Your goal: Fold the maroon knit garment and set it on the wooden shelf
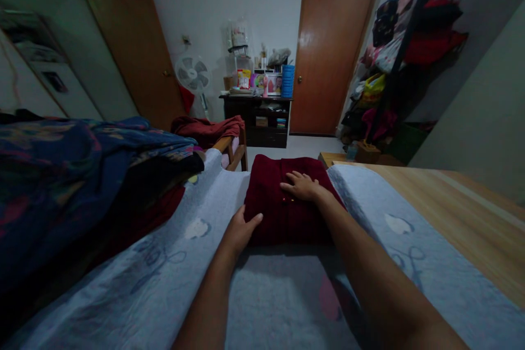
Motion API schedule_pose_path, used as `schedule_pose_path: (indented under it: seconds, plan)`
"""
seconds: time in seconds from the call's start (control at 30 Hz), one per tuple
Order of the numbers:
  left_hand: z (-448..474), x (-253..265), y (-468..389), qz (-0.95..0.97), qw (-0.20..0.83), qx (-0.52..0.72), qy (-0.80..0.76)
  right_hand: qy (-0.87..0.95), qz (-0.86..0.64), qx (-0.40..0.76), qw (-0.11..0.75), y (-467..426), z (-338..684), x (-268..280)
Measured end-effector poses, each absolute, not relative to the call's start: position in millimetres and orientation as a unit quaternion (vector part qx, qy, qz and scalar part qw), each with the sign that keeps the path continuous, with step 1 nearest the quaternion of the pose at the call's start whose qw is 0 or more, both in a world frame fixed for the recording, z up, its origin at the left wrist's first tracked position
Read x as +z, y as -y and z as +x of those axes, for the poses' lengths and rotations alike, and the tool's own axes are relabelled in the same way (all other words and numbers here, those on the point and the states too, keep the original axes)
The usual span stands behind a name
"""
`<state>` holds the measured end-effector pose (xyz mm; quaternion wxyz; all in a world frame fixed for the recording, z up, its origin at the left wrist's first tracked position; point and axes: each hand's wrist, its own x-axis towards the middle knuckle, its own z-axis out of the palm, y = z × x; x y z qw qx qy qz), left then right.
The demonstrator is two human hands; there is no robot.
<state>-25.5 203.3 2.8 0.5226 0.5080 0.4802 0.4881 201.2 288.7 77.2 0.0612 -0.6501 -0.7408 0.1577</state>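
Note:
A dark red knitted garment (295, 224), folded into a thick rectangle with small shiny buttons near its middle, lies on the bed's grey-blue patterned sheet (270, 295). My right hand (302, 186) rests on top of it with the fingers spread and the palm down. At the garment's near left side is my left hand (243, 228), its thumb apart and lying on the edge of the cloth. The other left fingers are partly hidden along that side, and I see no cloth pinched in them.
A heap of clothes (90, 175), blue patterned on top, covers the left of the bed. A wooden board (455, 202) borders the right side. Beyond the bed stand a wooden chair (235, 156) with a red cloth, a white fan (192, 74) and a dark cabinet (256, 120).

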Motion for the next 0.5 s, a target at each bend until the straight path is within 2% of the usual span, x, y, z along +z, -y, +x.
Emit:
schedule_pose_path:
  seconds: [0.27, 0.5]
  plan:
    - [-26, -3, -207, 0.524, 0.491, 0.475, -0.509, 0.719, -0.663, 0.199, 0.063, -297, 192, 62]
    - [-25, -4, -210, 0.525, 0.455, 0.462, -0.551, 0.705, -0.656, 0.229, 0.143, -299, 197, 51]
